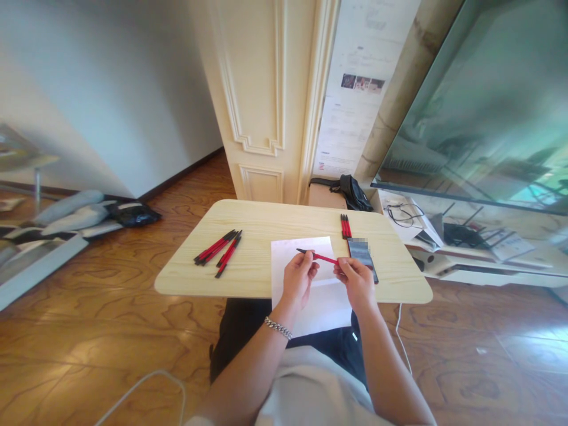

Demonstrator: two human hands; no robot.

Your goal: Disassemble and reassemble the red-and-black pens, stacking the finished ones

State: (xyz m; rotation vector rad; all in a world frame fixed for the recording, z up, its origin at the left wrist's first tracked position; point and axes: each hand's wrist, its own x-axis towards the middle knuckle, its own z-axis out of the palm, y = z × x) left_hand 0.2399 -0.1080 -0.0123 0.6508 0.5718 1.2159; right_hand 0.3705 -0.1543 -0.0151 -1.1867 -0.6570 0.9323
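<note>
Both hands, left hand (298,277) and right hand (355,278), pinch a slim red pen (320,256) with closed fingertips above white paper (306,248) on a pale wooden table (257,236); glossy wood-grain floor (89,331) surrounds it, cream panelled door (261,89) behind.

Table (248,278) carries pens (218,247), paper (302,245), phone (361,254).

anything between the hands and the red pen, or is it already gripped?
Nothing in the way. Both hands already hold the pen above the paper: left hand near its dark tip end, right hand at the other end.
</note>
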